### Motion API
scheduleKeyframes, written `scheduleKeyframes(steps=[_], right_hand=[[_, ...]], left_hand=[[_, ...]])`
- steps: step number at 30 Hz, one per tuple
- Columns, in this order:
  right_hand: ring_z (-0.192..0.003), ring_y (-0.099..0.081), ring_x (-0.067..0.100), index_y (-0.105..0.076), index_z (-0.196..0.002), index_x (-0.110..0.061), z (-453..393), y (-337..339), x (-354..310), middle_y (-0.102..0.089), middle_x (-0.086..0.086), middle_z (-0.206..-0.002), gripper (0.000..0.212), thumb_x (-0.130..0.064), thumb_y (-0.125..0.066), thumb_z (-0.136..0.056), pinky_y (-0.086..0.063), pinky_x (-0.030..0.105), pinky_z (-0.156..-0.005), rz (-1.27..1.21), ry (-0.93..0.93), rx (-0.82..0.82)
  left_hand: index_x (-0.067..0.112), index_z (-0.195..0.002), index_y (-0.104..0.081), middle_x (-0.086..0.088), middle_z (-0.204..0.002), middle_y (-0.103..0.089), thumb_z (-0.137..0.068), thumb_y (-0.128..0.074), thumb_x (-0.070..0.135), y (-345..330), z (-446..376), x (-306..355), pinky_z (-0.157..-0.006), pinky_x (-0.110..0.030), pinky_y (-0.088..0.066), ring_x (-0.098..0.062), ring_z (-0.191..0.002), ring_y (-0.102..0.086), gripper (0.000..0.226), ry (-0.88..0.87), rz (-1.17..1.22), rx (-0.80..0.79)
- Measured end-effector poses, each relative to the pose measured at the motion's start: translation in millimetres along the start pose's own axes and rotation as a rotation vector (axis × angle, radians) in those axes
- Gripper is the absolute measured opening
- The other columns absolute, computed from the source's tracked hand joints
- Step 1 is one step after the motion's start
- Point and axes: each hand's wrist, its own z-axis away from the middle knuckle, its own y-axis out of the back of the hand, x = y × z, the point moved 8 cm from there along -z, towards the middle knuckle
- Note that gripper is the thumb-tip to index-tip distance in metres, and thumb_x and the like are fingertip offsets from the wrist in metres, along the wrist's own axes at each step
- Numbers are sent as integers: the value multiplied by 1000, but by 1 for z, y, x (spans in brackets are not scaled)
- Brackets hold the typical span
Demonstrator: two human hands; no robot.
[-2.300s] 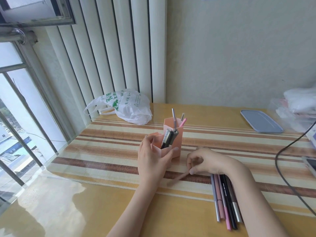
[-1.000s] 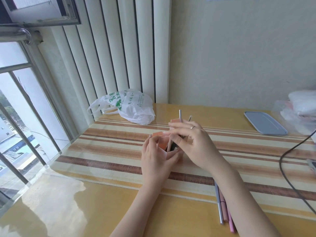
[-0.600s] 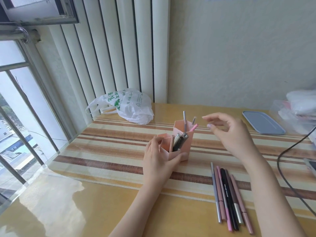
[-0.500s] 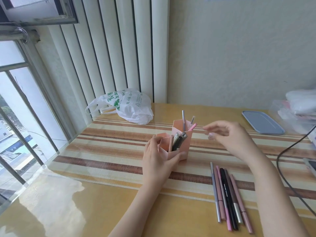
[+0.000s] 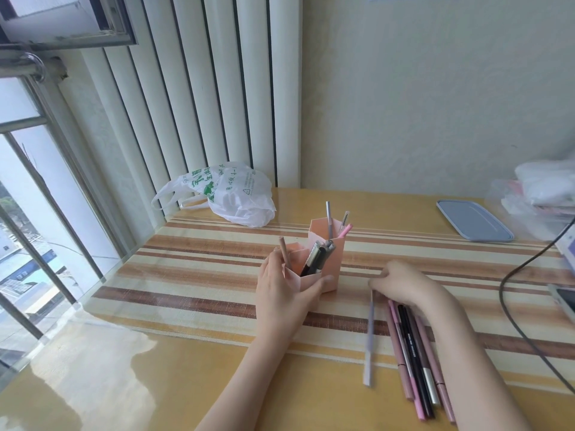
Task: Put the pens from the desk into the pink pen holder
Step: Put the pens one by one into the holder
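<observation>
Lilac, slim and light, the stiff plastic pen [image 5: 369, 340] lying right of the pink plastic pen holder [image 5: 314, 262] looks pinched at its top by the right hand [image 5: 401, 286], best gripped mid-barrel, while the left hand [image 5: 280, 293] clasps the holder.

bare desk [image 5: 140, 384] left, cable [image 5: 510, 306] right

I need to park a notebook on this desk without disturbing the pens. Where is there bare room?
Free: the glossy near-left corner of the desk, and the striped stretch between the white plastic bag and the grey lid. Crowded: around the pink pen holder, the left hand, the right hand and the loose pens.
</observation>
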Motion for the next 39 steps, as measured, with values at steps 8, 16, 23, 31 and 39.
scheduleKeyframes(steps=[8,16,23,31,39], right_hand=[[-40,-57,13,-48,-76,-16,56,93,-33,-64,11,-63,17,-8,-47,-91,-40,20,-34,-851,444,592],[-55,-60,19,-41,-96,-23,132,143,-35,-65,6,-74,20,-8,-48,-84,-49,25,-42,-1173,863,1024],[-57,-65,20,-37,-101,-37,116,121,-58,-68,1,-74,37,-9,-58,-89,-54,32,-48,-853,826,981],[-64,-68,17,-39,-100,-34,109,109,-60,-70,2,-78,29,-11,-57,-92,-56,29,-56,-901,837,1016],[-65,-69,10,-39,-98,-38,102,102,-59,-70,-3,-80,30,-14,-57,-92,-55,24,-57,-854,846,1049]], left_hand=[[57,-95,-39,23,-93,-55,-61,-72,42,3,0,2,-73,-16,-37,1,-88,-50,49,-35,22,33],[40,-97,-44,24,-93,-52,-62,-67,45,7,1,12,-75,-18,-37,-10,-93,-51,43,-99,-4,55],[31,-101,-46,26,-99,-51,-62,-64,52,9,2,21,-85,-36,-46,-27,-108,-54,47,-146,-11,58],[32,-105,-47,20,-103,-55,-62,-63,51,9,2,21,-86,-39,-46,-27,-109,-53,50,-133,-13,47],[26,-107,-51,14,-106,-57,-62,-64,50,8,1,19,-90,-45,-46,-28,-115,-52,53,-129,-13,47]])
